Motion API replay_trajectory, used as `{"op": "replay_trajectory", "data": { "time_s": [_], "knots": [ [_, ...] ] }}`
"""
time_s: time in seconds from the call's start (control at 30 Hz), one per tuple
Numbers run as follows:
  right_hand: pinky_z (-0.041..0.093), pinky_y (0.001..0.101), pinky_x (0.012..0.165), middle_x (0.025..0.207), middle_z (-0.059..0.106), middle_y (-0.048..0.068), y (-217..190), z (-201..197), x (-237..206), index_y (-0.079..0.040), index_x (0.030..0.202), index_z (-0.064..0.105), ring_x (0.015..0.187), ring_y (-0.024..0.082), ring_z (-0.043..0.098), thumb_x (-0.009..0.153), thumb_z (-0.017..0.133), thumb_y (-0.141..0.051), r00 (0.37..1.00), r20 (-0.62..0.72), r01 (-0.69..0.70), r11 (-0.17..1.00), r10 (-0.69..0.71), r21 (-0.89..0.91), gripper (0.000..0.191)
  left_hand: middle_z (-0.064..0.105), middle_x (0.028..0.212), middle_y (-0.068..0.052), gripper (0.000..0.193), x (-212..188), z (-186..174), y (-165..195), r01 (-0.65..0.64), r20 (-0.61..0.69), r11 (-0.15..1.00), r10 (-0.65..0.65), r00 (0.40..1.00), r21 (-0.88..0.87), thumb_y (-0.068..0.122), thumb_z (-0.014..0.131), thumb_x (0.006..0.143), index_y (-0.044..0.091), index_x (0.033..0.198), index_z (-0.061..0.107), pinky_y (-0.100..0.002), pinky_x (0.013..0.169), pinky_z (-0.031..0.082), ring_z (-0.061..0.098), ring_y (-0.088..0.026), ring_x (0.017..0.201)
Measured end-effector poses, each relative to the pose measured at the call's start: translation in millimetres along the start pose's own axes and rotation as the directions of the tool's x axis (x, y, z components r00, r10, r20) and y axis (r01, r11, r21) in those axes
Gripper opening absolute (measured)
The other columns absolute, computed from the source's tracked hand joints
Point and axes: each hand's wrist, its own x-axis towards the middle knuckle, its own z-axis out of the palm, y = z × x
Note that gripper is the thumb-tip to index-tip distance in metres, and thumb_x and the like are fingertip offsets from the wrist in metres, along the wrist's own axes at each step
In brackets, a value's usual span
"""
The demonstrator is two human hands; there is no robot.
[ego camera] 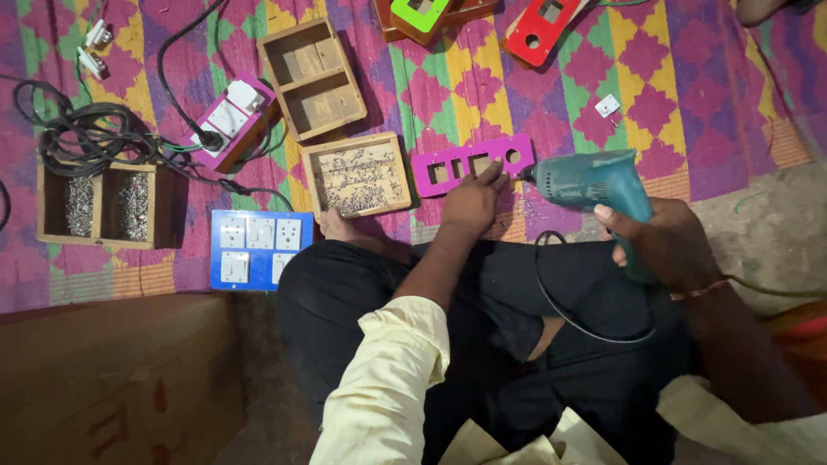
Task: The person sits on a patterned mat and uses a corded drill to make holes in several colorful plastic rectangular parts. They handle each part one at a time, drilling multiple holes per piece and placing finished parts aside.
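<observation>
My right hand [668, 245] grips a teal electric drill [590, 182] whose tip points left at the right end of a magenta panel [457, 153] with several cut-out holes. The panel lies on the patterned mat [672, 103] in front of my crossed legs. My left hand [472, 202] presses down on the panel's lower edge near its middle, fingers spread on it. The drill's black cord [560, 301] loops down over my lap.
A shallow wooden tray of screws [357, 176] sits left of the panel. A blue switchboard [256, 250], a purple socket box [228, 120], an empty wooden box [312, 77], a two-bin screw box [99, 207] and tangled cables [82, 133] lie further left. Red and green panels [482, 17] lie at the top.
</observation>
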Motion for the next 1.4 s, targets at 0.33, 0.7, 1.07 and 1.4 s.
{"op": "replay_trajectory", "data": {
  "time_s": [0.33, 0.7, 1.07, 1.4],
  "knots": [
    [0.047, 0.0344, 0.054, 0.067, 0.064, 0.01, -26.8, 4.0, -0.2, 0.001, 0.083, 0.071, 0.058, 0.02, 0.062, 0.086, 0.075, -0.04, 0.999, 0.039, 0.031, 0.996, -0.027, -0.088, 0.041, 0.046, 0.159, 0.006, 0.044, -1.9, 6.1, -8.0, -0.008, -0.052, 0.999, 0.006, 0.999, -0.039, 0.023, 0.051, 0.098, 0.021, 0.141, 0.061, -0.042, 0.092, 0.058, 0.066, -0.029, 0.111],
    [0.049, 0.0363, 0.054, 0.064, 0.063, 0.013, -25.6, 6.5, 7.3, 0.001, 0.079, 0.068, 0.057, 0.021, 0.063, 0.086, 0.076, -0.042, 0.997, 0.049, 0.067, 0.982, -0.059, -0.178, 0.045, 0.047, 0.157, 0.004, 0.042, -1.1, 3.3, -6.7, -0.015, -0.049, 1.0, 0.015, 0.999, 0.001, 0.028, 0.05, 0.1, 0.02, 0.14, 0.061, -0.042, 0.09, 0.058, 0.065, -0.031, 0.112],
    [0.049, 0.0373, 0.052, 0.058, 0.063, 0.013, -27.3, 8.4, 7.9, 0.001, 0.076, 0.067, 0.053, 0.022, 0.064, 0.088, 0.075, -0.043, 0.995, 0.032, 0.102, 0.956, -0.097, -0.274, 0.047, 0.048, 0.157, 0.004, 0.044, -2.9, 0.8, -5.8, -0.019, -0.065, 1.0, 0.019, 0.998, -0.006, 0.022, 0.05, 0.098, 0.019, 0.141, 0.061, -0.041, 0.088, 0.059, 0.067, -0.029, 0.107],
    [0.05, 0.0366, 0.055, 0.058, 0.065, 0.013, -24.3, 7.9, 8.3, 0.0, 0.077, 0.069, 0.055, 0.022, 0.066, 0.089, 0.074, -0.046, 0.994, 0.001, 0.1, 0.93, -0.106, -0.355, 0.048, 0.048, 0.157, 0.003, 0.046, -3.6, -0.4, -6.9, -0.031, -0.089, 1.0, 0.03, 0.996, -0.003, 0.02, 0.051, 0.096, 0.018, 0.14, 0.062, -0.041, 0.087, 0.06, 0.067, -0.028, 0.107]
  ]
}}
